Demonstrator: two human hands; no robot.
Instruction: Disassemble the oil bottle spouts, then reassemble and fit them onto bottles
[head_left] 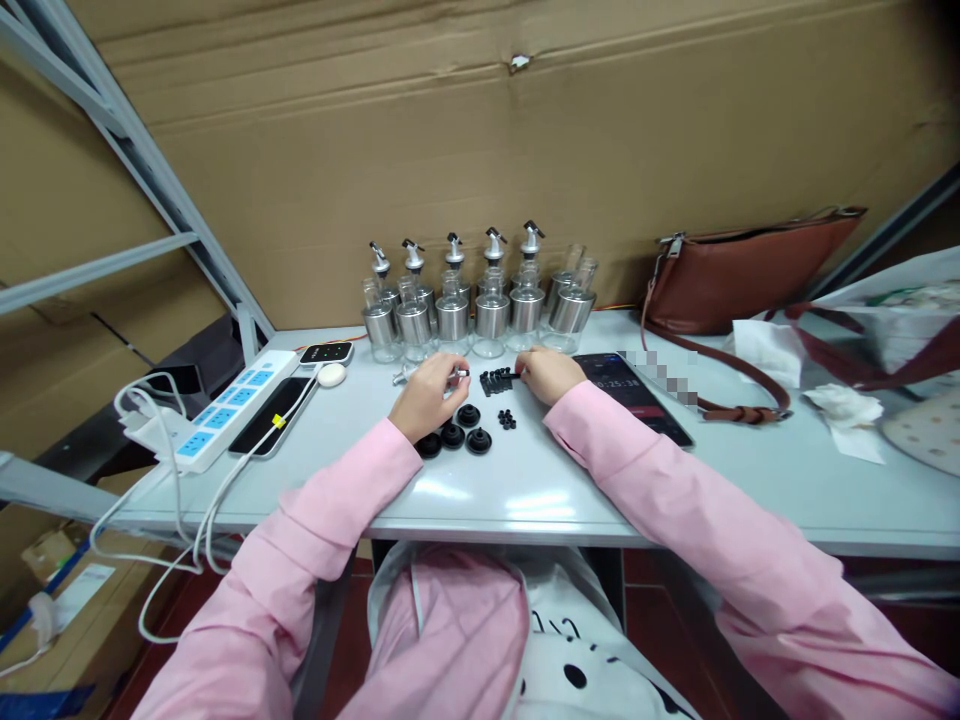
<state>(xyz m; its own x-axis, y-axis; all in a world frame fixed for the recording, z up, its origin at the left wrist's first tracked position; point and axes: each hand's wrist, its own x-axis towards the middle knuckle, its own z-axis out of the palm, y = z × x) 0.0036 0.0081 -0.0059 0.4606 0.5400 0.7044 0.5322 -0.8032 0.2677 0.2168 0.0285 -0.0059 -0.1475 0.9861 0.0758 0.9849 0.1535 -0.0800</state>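
Left hand (429, 395) over the worktop (360, 400), fingers clamped on a small metal piece (453, 374) with a dark end, held just above the surface, in front of the bottles. Right hand (552, 374) is down beside a bunch of small black levers (495, 382); its fingertips are close together at the right end of the bunch, can't tell from here if they grip one. More metal spout parts (401, 375) lie behind the left hand, partly hidden by it. Black round caps (478, 441) near the left wrist, four visible, one partly covered. Little black plugs (508, 420) in a cluster right of those, nearer the person than the levers. Behind it all: steel-and-glass bottles (453, 320) in two rows against the cardboard (525, 150). Front row has bare necks; five in the back row carry pourer spouts (493, 243), upright. Tablet (637, 400) with a running-clock type display sits just right of the right hand, partly behind the sleeve. Brown bag (750, 272) at back right. Power strip (238, 408) and dark phone (271, 415) over on the left, cables across the phone.
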